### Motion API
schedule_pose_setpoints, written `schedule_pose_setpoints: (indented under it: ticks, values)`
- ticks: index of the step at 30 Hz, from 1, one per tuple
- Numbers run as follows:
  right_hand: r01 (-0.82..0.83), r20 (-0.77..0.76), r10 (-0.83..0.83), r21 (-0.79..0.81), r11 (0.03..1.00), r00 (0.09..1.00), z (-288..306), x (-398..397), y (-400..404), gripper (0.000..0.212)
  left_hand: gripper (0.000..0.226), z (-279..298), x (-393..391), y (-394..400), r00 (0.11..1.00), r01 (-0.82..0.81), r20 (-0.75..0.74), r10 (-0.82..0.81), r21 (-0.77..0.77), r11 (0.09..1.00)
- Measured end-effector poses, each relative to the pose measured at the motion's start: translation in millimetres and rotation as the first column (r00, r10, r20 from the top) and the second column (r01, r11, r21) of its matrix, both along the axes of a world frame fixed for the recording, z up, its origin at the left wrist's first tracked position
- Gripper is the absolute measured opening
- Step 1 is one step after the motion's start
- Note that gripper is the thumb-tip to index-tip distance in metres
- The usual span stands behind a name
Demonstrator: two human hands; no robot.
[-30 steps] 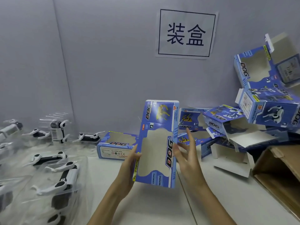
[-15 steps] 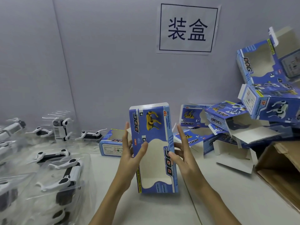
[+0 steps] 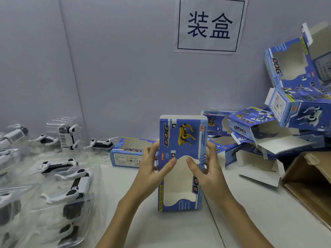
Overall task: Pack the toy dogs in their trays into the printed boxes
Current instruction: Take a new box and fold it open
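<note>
I hold a blue printed DOG box [image 3: 180,140] upright above the white table, its window cut-out facing me and a yellow dog printed near its top. My left hand [image 3: 154,165] grips the box's left edge, thumb on the front. My right hand [image 3: 204,169] grips the right edge, thumb on the window area. White and black toy dogs in clear plastic trays [image 3: 71,187] lie in several rows on the left of the table.
Another open printed box [image 3: 129,154] lies behind my left hand. A heap of empty blue boxes [image 3: 265,133] piles up at the right against the grey wall. A brown carton [image 3: 311,183] stands at the right edge. A paper sign [image 3: 209,24] hangs on the wall.
The box has come down and straightened upright between my hands. My right hand has closed onto its right edge, and my left hand has shifted higher on the left edge.
</note>
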State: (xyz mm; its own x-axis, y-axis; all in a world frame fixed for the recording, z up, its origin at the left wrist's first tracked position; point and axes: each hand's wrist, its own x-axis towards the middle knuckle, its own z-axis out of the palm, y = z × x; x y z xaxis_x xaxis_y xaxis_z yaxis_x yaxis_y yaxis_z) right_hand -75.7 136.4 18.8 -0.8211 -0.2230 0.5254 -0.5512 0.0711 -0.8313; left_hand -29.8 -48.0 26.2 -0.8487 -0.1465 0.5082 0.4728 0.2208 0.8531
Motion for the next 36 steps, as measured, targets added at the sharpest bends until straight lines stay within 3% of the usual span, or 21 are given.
schedule_pose_setpoints:
  ticks: [2, 9, 13, 17, 19, 26, 28, 30, 34, 36]
  values:
    - [0.047, 0.009, -0.047, -0.014, 0.999, 0.999, -4, 0, -3, 0.083, 0.045, 0, 0, 3, 0.999, -0.007, -0.043, 0.006, -0.034, 0.999]
    - [0.04, -0.057, -0.042, -0.042, 0.998, 0.997, -2, 4, -11, 0.065, 0.039, 3, 0, 5, 0.999, -0.012, -0.031, 0.011, -0.018, 1.0]
    - [-0.014, -0.043, 0.013, -0.033, 0.999, 0.999, 1, 4, -6, 0.076, 0.051, 6, 0, 5, 0.995, -0.102, 0.03, 0.1, 0.058, 0.993]
    - [-0.208, 0.074, 0.203, 0.081, 0.975, 0.976, 13, -1, 17, 0.072, 0.06, 11, 8, -11, 0.986, 0.077, 0.146, -0.085, 0.062, 0.995]
    - [-0.225, 0.104, 0.215, 0.1, 0.969, 0.971, 16, -2, 23, 0.077, 0.057, 13, 10, -14, 0.98, 0.108, 0.166, -0.113, 0.04, 0.993]
    - [-0.001, 0.025, 0.003, -0.059, 0.998, 1.0, 3, -4, 6, 0.077, 0.058, 8, 0, 1, 0.996, -0.083, 0.002, 0.084, 0.179, 0.98]
    - [-0.002, -0.033, 0.004, 0.041, 0.999, 0.999, -5, 0, -3, 0.077, 0.057, 5, -3, 4, 0.986, -0.156, -0.026, 0.166, 0.232, 0.96]
    - [-0.022, -0.077, 0.035, 0.168, 0.986, 0.996, -11, 5, -10, 0.095, 0.063, 2, -6, 4, 0.977, -0.201, -0.017, 0.213, 0.267, 0.943]
    - [0.237, -0.261, -0.127, 0.446, 0.863, 0.957, -15, 18, -27, 0.137, 0.067, 0, -7, 3, 0.971, -0.238, 0.043, 0.236, 0.298, 0.924]
    - [0.303, -0.279, -0.177, 0.52, 0.799, 0.944, -17, 23, -33, 0.149, 0.064, -1, -7, 2, 0.973, -0.23, 0.058, 0.222, 0.3, 0.926]
